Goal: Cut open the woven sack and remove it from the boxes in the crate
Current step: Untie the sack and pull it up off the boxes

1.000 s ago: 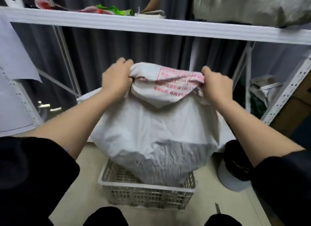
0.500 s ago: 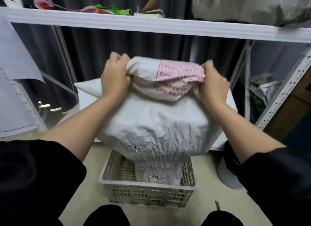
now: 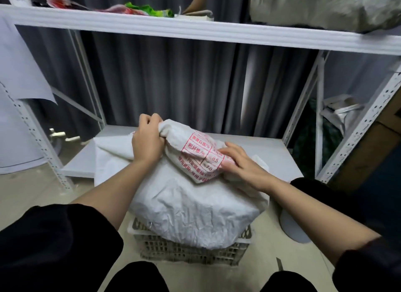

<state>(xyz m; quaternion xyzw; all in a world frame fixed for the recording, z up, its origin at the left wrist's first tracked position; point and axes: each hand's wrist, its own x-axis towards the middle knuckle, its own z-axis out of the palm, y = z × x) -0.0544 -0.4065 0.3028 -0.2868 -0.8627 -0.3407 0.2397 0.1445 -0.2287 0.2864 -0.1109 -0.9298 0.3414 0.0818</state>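
Beneath a white shelf (image 3: 195, 31), the left hand (image 3: 147, 144) grips the bunched sack (image 3: 191, 209) over the crate (image 3: 186, 250); the right hand (image 3: 240, 165) rests on it with straight fingers.

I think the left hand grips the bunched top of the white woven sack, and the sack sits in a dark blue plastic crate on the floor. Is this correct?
Not quite. The head view shows the left hand gripping the bunched top of the white woven sack, but the slatted plastic crate on the floor is off-white, not dark blue.
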